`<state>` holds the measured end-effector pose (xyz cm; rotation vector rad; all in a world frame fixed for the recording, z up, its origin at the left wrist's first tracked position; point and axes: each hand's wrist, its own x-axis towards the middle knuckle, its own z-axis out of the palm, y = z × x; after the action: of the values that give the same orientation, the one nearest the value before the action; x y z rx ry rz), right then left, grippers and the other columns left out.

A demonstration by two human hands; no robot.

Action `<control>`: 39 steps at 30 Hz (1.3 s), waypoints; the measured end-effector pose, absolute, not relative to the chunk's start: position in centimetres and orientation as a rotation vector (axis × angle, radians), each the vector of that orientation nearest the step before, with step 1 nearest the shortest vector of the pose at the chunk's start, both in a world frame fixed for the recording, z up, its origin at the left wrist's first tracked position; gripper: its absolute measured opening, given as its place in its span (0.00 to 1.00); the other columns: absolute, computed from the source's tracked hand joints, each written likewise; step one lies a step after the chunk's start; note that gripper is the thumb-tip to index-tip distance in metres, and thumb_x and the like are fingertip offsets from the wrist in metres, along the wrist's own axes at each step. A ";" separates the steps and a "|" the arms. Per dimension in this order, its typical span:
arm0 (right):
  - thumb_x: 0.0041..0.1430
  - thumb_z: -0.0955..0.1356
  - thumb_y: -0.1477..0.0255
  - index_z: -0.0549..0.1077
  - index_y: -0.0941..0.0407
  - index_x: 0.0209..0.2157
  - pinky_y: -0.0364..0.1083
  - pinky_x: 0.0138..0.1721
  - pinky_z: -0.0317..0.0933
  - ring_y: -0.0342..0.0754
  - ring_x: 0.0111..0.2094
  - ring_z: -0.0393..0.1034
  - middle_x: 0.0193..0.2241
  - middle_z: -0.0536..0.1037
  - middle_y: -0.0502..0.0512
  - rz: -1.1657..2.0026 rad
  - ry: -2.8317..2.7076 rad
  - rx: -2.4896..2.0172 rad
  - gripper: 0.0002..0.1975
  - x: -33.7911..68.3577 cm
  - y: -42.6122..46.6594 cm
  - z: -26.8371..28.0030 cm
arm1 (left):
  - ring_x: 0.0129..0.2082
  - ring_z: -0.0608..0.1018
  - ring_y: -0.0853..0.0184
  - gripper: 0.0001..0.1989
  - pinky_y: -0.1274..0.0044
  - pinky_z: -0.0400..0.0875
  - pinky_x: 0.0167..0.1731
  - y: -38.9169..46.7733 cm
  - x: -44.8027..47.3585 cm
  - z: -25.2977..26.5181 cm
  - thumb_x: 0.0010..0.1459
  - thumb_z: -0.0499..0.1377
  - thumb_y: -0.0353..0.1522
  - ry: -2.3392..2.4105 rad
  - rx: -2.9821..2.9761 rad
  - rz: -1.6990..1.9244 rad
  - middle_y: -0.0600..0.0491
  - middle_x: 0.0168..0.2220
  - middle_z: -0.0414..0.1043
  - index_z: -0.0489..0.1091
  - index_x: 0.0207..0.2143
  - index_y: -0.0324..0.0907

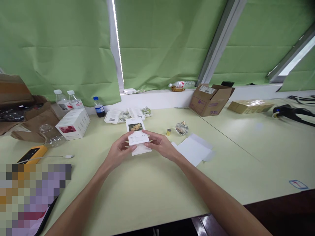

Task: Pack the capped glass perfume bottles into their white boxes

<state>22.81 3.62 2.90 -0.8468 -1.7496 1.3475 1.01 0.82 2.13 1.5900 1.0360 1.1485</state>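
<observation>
The held box [138, 137] bears print too small to read. Near the table's [137, 190] back edge, my view crops the leftmost carton [13, 88].

1. the place looked like a workroom or a plain office; which of the two could not be told.
2. a long pale table [147, 193] filled most of the view, with a straight seam [228, 138] running across the surface from its far edge.
3. green blinds [167, 42] hung beyond that edge, between grey window frames [221, 39].
4. an open brown carton [209, 101] stood at the far edge, and a brown box [14, 85] at its left end.
5. a white adapter [130, 91] lay on the sill [152, 102]; dark cables [302, 99] lay toward the far edge's right end.
6. a blue-capped drink bottle [99, 108] stood near the far edge.
</observation>
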 end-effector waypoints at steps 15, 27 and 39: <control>0.53 0.67 0.70 0.66 0.52 0.56 0.46 0.33 0.63 0.45 0.33 0.68 0.39 0.76 0.54 1.284 -1.753 -0.865 0.27 22.4 4.0 2.3 | 0.41 0.75 0.64 0.26 0.74 0.73 0.36 0.9 1.0 2.2 0.56 0.56 0.36 1.152 1.704 1.170 0.50 0.54 0.67 0.61 0.57 0.48; 0.52 0.70 0.64 0.62 0.45 0.58 0.49 0.38 0.67 0.47 0.36 0.70 0.56 0.67 0.53 1.267 -1.778 -0.845 0.31 22.4 3.4 2.7 | 0.47 0.74 0.58 0.30 0.70 0.72 0.41 0.4 1.0 2.9 0.54 0.60 0.40 1.113 1.677 1.138 0.49 0.55 0.67 0.59 0.59 0.48; 0.51 0.70 0.64 0.66 0.47 0.56 0.50 0.41 0.64 0.48 0.40 0.68 0.50 0.73 0.53 1.191 -1.862 -0.833 0.28 22.6 3.7 3.1 | 0.48 0.74 0.58 0.29 0.68 0.71 0.45 0.8 0.4 2.9 0.53 0.61 0.39 1.106 1.665 1.141 0.50 0.53 0.70 0.61 0.58 0.47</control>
<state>22.59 3.72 3.07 -0.8328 -1.8620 1.1909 0.41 0.76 2.94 1.6654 1.1058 1.1413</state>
